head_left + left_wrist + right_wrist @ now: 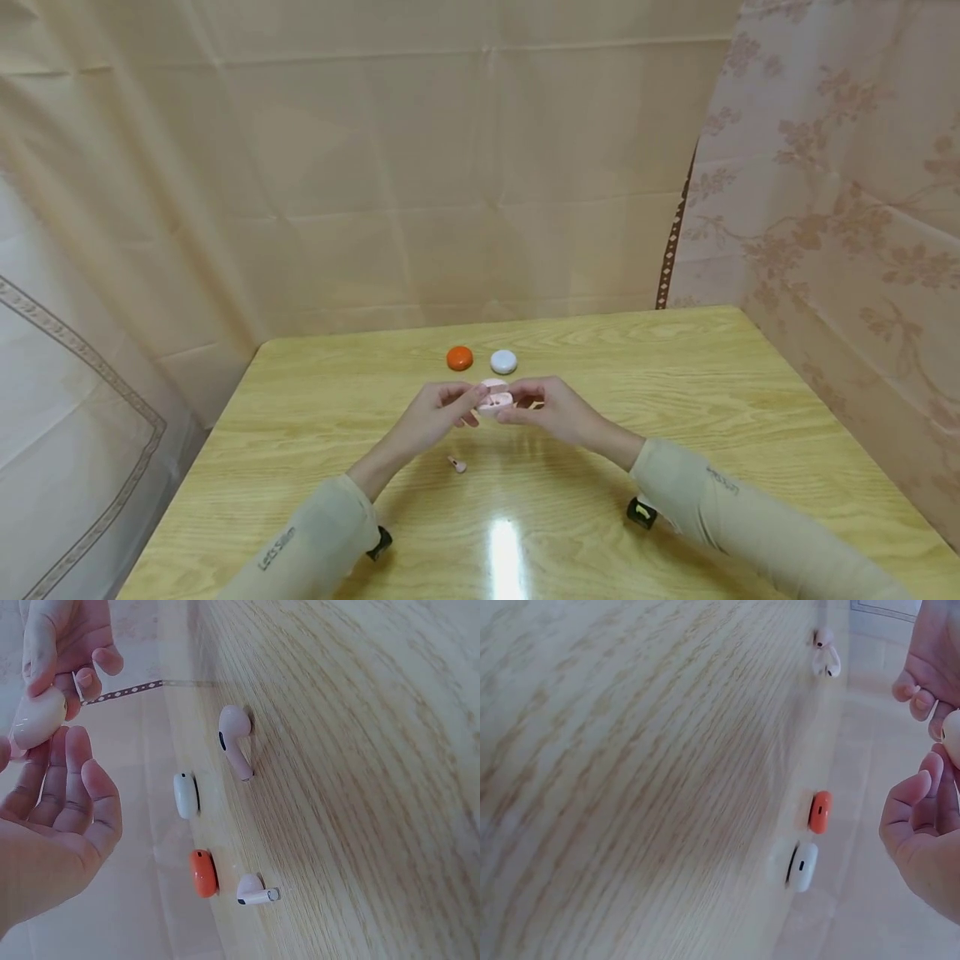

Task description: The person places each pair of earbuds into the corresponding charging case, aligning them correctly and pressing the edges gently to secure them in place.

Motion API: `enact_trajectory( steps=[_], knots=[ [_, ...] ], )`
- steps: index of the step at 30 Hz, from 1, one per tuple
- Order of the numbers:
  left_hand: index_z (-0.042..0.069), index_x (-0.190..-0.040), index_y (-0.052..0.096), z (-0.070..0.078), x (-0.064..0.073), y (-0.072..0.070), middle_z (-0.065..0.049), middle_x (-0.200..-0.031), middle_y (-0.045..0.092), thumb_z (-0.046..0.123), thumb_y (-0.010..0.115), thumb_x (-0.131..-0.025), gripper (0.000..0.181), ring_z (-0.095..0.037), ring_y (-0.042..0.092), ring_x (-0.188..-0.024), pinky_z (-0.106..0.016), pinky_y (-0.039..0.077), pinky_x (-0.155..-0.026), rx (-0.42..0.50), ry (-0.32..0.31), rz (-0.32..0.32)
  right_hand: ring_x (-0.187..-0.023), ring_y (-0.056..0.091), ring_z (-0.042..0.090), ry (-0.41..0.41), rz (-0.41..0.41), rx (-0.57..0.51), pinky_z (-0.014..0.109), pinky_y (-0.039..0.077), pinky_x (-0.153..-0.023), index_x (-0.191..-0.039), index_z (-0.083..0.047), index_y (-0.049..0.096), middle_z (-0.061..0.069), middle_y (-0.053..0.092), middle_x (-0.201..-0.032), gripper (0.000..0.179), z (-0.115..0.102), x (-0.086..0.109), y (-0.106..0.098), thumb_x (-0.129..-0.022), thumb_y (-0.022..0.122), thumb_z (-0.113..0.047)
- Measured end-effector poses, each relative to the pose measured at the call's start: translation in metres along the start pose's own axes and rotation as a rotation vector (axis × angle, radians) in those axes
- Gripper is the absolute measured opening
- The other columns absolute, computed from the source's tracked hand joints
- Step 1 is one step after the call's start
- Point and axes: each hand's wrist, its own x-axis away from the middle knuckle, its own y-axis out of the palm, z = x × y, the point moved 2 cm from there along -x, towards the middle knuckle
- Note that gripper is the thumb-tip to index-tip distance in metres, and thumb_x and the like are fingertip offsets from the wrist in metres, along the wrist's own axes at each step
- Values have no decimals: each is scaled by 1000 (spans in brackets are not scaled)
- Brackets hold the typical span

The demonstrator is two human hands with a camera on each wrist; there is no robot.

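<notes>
Both hands hold a small pale pink earbud case (495, 407) above the table, its lid raised. My left hand (437, 411) grips the case's left side, thumb at the front by the hinge of the lid. On the opposite side, my right hand (553, 410) pinches it between thumb and fingers. The left wrist view shows the rounded outside of the case (41, 718) between the two hands. A pink earbud (457, 464) lies on the table below the left hand. Another earbud (255, 891) appears in the left wrist view; in the head view I cannot make it out.
An orange rounded case (460, 358) and a white rounded case (503, 362) lie side by side beyond the hands, near the back of the wood-grain table (637, 358). Beige curtain cloth (450, 167) hangs behind, and floral cloth (847, 167) hangs at the right.
</notes>
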Motion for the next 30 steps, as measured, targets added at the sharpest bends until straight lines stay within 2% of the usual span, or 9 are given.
enact_trajectory(
  steps=[9,16,19,26,30],
  knots=[
    [3,-111,73,0,0,0,-14,-103,73,37,56,-106,38,-24,69,-85,-58,51,-88,15,-18,-10,-90,62,21,-13,6,-19,26,52,-74,-119,-6,74,5,71,-99,29,-1,0,1,-93,77,-21],
    [3,-112,74,-3,0,-3,-17,-102,72,38,55,-106,39,-25,69,-85,-57,52,-87,-6,-3,-24,-89,61,22,21,4,-39,27,51,-71,-119,-7,73,5,71,-99,31,-1,0,2,-94,75,-25],
    [5,-113,73,-2,2,-6,-16,-103,71,38,56,-106,38,-26,69,-87,-58,52,-88,-30,6,-45,-87,60,22,48,15,-41,27,50,-68,-119,-7,73,4,70,-98,31,-1,0,1,-95,75,-26],
    [6,-118,72,-1,6,-15,-6,-104,72,30,60,-104,31,-43,66,-97,-58,52,-90,-70,40,-85,-85,58,20,73,21,-51,26,47,-66,-118,-7,73,4,70,-99,30,1,2,0,-94,75,-25],
    [6,-117,72,-1,10,-20,-4,-104,72,26,62,-103,26,-37,67,-94,-56,53,-86,-139,66,-96,-83,58,19,75,28,-45,27,48,-66,-114,-7,74,4,70,-97,27,1,3,-1,-94,75,-26]
  ],
)
